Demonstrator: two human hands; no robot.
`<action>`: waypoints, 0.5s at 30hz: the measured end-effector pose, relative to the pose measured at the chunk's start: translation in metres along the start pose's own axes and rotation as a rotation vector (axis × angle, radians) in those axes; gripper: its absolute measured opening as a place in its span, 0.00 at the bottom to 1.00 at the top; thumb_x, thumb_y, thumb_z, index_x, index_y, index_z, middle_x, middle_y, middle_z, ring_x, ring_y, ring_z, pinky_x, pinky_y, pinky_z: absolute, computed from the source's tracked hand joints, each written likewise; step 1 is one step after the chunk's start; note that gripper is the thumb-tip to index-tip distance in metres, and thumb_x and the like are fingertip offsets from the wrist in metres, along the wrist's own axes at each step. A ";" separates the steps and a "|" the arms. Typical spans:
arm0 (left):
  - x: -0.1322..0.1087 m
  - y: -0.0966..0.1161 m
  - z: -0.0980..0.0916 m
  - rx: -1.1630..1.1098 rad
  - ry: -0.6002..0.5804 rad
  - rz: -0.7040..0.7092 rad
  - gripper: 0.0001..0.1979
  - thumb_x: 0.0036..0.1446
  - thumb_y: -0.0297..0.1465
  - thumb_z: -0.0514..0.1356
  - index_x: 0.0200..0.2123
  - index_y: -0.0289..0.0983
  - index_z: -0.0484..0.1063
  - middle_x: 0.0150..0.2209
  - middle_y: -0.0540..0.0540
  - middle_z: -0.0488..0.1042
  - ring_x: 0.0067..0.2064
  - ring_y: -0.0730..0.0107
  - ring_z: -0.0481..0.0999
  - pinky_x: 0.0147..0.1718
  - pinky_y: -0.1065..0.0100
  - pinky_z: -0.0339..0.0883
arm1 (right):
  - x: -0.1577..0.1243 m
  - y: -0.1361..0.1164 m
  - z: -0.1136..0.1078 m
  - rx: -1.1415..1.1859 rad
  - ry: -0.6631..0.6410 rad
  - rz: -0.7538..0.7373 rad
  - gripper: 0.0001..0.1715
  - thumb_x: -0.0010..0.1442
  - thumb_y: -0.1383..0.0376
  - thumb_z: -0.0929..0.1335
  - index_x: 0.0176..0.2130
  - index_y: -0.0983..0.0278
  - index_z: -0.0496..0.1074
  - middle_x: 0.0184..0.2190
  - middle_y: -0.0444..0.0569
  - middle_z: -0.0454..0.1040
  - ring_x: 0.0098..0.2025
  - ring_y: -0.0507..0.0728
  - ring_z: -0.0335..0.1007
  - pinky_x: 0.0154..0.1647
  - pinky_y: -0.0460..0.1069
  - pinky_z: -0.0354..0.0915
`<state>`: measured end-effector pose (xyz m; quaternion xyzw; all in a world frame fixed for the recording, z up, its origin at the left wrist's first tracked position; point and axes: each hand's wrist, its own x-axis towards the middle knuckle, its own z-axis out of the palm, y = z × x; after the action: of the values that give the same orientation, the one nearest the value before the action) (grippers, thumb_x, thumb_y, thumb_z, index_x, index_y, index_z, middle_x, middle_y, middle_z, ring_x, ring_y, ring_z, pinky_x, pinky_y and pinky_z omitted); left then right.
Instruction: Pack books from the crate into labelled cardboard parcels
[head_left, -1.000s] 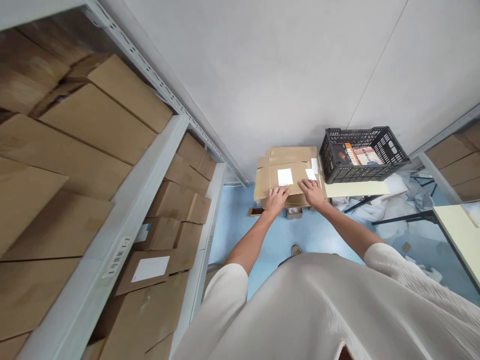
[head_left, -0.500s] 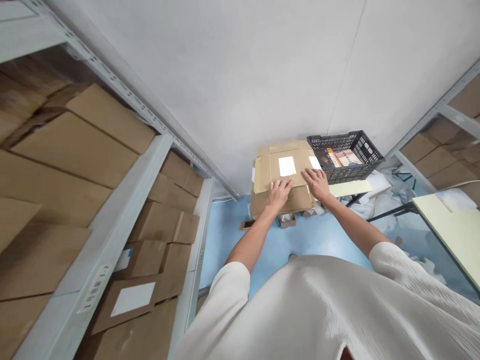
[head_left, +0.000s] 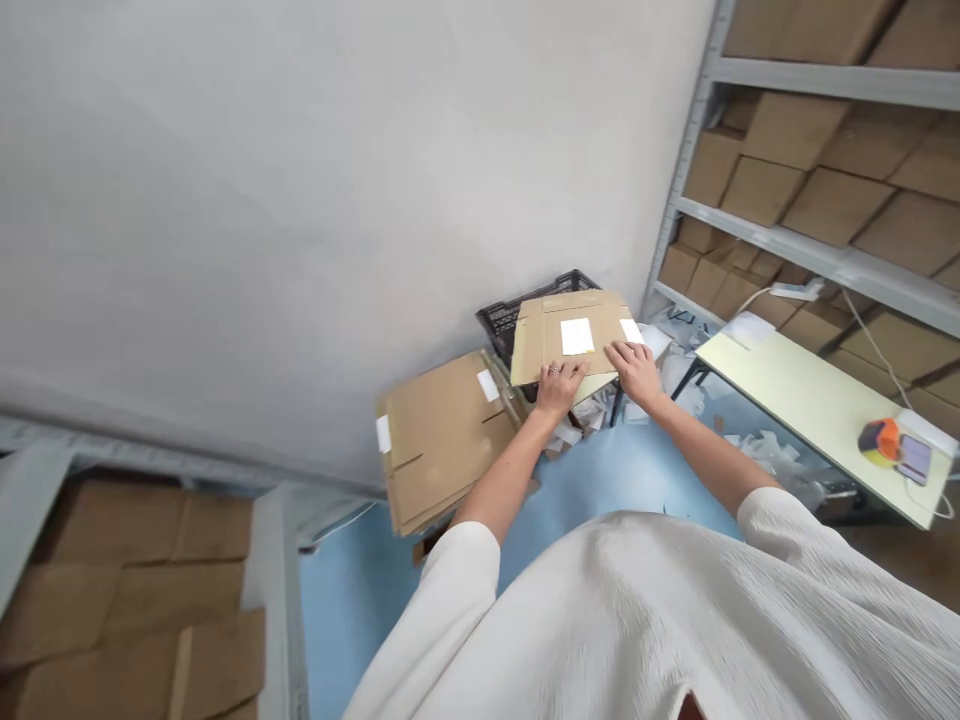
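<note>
A flattened cardboard box (head_left: 544,330) with white labels is held out in front of me by its near edge. My left hand (head_left: 559,388) grips that edge left of the middle, a ring on one finger. At the near right corner my right hand (head_left: 634,368) is closed on the same cardboard, the fingers on top and the thumbs hidden. Behind and partly beneath the cardboard shows a black plastic crate (head_left: 501,320), its contents mostly covered. To the left lies a stack of flattened cardboard boxes (head_left: 442,425) with white labels.
A pale table (head_left: 795,395) on the right carries a phone (head_left: 913,458) and an orange-and-dark roll-like object (head_left: 879,440). Shelves of boxes stand at right (head_left: 817,170) and lower left (head_left: 135,590). White scraps (head_left: 776,460) litter the blue floor (head_left: 600,485). A wall (head_left: 300,200) rises behind.
My view has turned right. Both hands have carried the flattened box off the stack and rightward, so it now overlaps the crate, whose books are no longer visible.
</note>
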<state>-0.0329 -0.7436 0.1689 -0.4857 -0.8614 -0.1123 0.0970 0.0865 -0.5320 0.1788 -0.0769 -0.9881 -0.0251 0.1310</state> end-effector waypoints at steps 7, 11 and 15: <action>0.112 0.135 0.044 -0.053 -0.036 0.215 0.25 0.74 0.28 0.53 0.69 0.47 0.73 0.59 0.34 0.77 0.57 0.46 0.70 0.57 0.48 0.59 | -0.076 0.154 -0.010 -0.039 -0.027 0.223 0.45 0.70 0.69 0.62 0.82 0.59 0.55 0.77 0.58 0.63 0.71 0.73 0.53 0.72 0.65 0.47; 0.164 0.213 0.073 -0.103 -0.072 0.333 0.24 0.75 0.29 0.52 0.68 0.47 0.74 0.59 0.34 0.77 0.57 0.45 0.70 0.56 0.48 0.58 | -0.126 0.229 -0.013 -0.066 -0.037 0.349 0.41 0.73 0.69 0.59 0.80 0.61 0.59 0.76 0.58 0.64 0.70 0.71 0.54 0.72 0.62 0.48; 0.208 0.281 0.102 -0.137 -0.112 0.460 0.25 0.75 0.27 0.52 0.68 0.47 0.74 0.60 0.34 0.77 0.57 0.46 0.70 0.56 0.48 0.59 | -0.174 0.284 -0.016 -0.088 -0.076 0.487 0.42 0.71 0.70 0.61 0.80 0.62 0.59 0.76 0.59 0.65 0.69 0.71 0.55 0.71 0.62 0.49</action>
<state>0.0967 -0.4038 0.1571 -0.6801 -0.7225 -0.1181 0.0391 0.3020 -0.2778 0.1573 -0.3194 -0.9426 -0.0326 0.0923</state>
